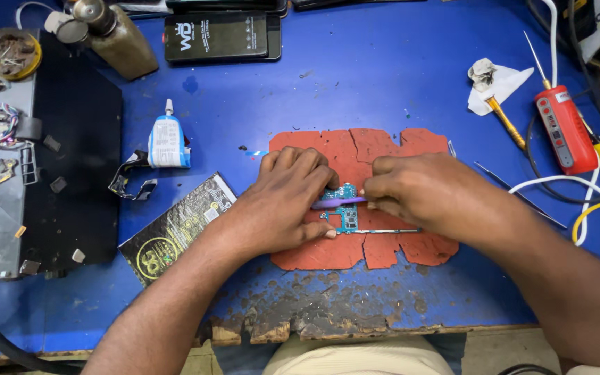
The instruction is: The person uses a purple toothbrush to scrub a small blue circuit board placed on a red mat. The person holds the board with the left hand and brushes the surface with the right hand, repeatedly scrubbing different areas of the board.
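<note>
Left hand (pixel 289 201) pinned the small green circuit board (pixel 346 208) on the cracked red mat (pixel 383 149), mid-bench; right hand (pixel 418 194) gripped a purple pry tool (pixel 338 202) across it. Prying seemed underway, calling for gentle leverage.

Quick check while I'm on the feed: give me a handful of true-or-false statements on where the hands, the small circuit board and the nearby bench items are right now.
1. The left hand presses on the small teal circuit board. True.
2. The board lies on a yellow foam pad. False: it lies on a cracked red rubber mat.
3. The right hand holds a thin purple flat tool against the board. True.
4. The small white glue bottle with a blue label stands to the right of the mat. False: it lies left of the mat.
5. The red handheld device rests on the blue tabletop, right of the mat. True.
</note>
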